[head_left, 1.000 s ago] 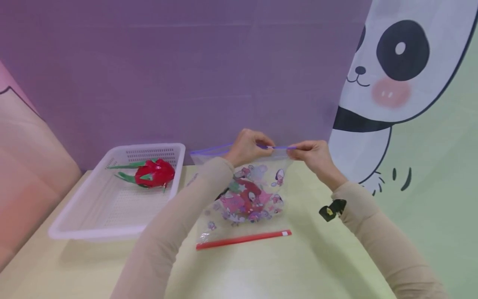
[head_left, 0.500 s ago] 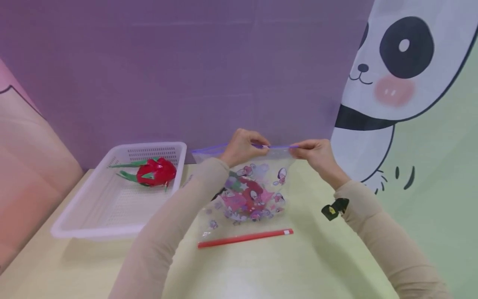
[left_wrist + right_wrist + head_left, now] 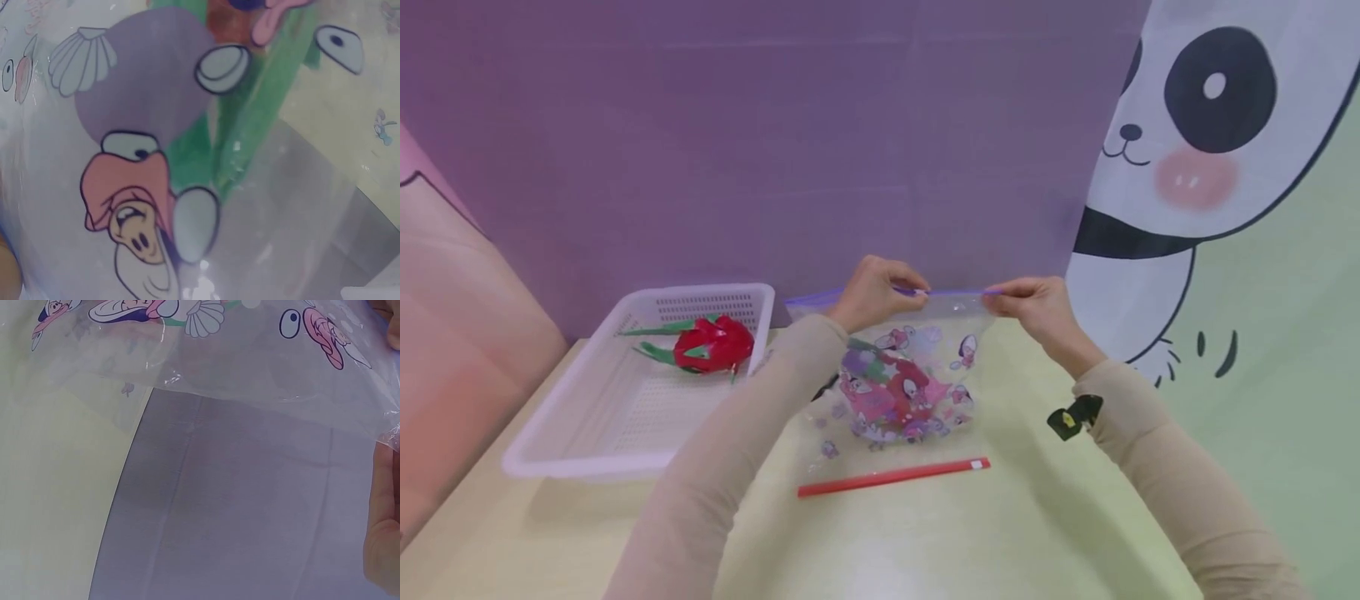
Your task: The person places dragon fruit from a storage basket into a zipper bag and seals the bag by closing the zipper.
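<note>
A clear zip bag (image 3: pixel 943 350) with cartoon prints and a purple zip edge is held up over the table. Something red and green (image 3: pixel 906 387) shows through it, partly masked by the prints. My left hand (image 3: pixel 876 292) pinches the zip along its middle, where a small pale piece shows at the fingertips. The bag's top right corner is pinched between thumb and fingers of my right hand (image 3: pixel 1033 308). Printed plastic (image 3: pixel 144 69) fills the left wrist view. In the right wrist view, the right hand (image 3: pixel 382 531) is at the bag's corner.
A white perforated basket (image 3: pixel 647 425) stands on the left of the table (image 3: pixel 940 542), holding a red, green-leaved dragon fruit (image 3: pixel 715 344). A red strip (image 3: pixel 891 478) with a white end lies in front of the bag. A purple backdrop (image 3: pixel 820 150) rises behind the table.
My left hand has slid leftward along the zip, widening the gap between the two hands. The right hand keeps its hold on the corner, nearly still.
</note>
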`<state>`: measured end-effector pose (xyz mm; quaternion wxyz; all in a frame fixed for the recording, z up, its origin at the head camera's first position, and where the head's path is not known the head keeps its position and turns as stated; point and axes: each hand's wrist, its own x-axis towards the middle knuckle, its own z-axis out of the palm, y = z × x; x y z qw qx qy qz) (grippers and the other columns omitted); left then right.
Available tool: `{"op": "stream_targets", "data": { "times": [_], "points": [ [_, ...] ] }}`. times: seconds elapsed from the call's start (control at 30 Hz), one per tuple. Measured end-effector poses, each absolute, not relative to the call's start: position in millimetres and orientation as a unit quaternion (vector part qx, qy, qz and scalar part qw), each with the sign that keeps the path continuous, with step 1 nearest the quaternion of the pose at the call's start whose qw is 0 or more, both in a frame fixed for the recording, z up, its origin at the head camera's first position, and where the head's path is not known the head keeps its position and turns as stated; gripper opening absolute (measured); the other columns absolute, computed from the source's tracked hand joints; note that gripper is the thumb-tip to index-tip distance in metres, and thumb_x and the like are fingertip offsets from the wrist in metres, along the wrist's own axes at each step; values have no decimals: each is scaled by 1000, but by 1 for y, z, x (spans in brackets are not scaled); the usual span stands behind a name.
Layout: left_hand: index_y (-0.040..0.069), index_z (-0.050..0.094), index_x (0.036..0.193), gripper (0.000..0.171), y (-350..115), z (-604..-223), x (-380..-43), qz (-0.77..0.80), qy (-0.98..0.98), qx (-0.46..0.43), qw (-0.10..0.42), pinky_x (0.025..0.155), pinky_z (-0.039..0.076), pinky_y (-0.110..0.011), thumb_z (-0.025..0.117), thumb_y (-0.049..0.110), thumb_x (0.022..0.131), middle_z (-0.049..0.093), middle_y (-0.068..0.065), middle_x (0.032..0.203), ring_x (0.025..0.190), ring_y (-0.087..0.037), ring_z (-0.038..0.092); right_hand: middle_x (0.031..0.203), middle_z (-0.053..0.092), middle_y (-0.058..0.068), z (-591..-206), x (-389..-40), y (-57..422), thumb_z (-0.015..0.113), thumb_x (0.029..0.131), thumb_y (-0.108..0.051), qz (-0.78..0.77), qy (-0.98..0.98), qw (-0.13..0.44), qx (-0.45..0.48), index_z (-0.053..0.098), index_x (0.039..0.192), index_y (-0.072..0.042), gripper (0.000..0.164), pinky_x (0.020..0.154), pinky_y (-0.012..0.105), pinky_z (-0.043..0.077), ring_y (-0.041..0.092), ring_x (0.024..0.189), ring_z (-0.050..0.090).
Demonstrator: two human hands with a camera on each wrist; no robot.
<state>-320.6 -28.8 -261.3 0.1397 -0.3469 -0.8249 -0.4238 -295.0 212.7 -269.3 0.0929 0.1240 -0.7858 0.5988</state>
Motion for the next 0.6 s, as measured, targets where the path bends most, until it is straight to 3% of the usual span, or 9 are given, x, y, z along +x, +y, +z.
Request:
{"op": "stream_targets", "data": {
  "times": [0.6],
  "points": [
    [5,73,87,12,-46,-264,-323,-411,-829,-347,155,70,53,-20,71,10,76,71,-6,84,75,-13,66,67,68,-16,-269,-297,213,64,81,2,608,-779,94,122,70,71,-25,30,68,17,54,2,66,66]
  ]
}}
